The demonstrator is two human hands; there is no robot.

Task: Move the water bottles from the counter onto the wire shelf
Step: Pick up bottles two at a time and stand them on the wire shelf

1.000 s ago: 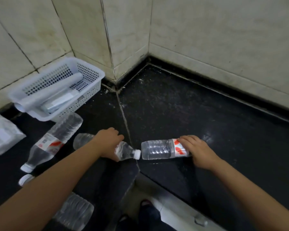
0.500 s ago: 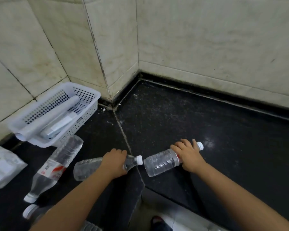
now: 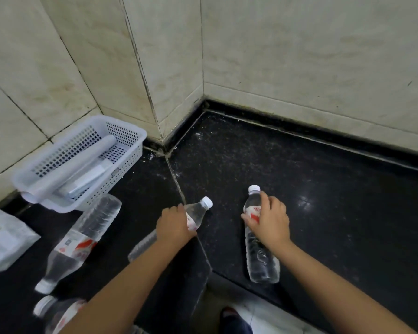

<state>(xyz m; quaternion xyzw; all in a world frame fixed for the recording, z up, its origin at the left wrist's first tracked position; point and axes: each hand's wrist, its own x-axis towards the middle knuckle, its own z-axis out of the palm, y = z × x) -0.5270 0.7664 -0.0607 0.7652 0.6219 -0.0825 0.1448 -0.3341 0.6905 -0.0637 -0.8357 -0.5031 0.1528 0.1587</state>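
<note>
I look down at a black, speckled bench (image 3: 323, 189) set into a corner of pale tiled walls (image 3: 299, 56). Each of my 2 hands grips 1 clear water bottle.

My left hand (image 3: 175, 225) curls around the upper part of a bottle (image 3: 198, 212), near its label. The white cap points up and to the right, away from me, and the bottle's lower end shows beside my forearm. I cannot tell whether that bottle touches the bench.

My right hand (image 3: 268, 219) wraps around the label of a second bottle (image 3: 261, 259). Its white cap points away from me and its base points toward me, near the front edge of the bench. The 2 held bottles are near each other but apart.

To the left, a third bottle (image 3: 82, 239) with a red and white label lies on its side on the bench, cap toward me. A fourth bottle (image 3: 56, 314) shows partly at the bottom left, under my left forearm.

Behind the third bottle, a white perforated plastic basket (image 3: 128, 131) stands against the wall, with a white roll (image 3: 77, 165) and flat white packets inside. A white plastic bag (image 3: 5, 239) lies at the far left edge. Below the bench edge, a shoe tip (image 3: 229, 314) shows on the floor.
</note>
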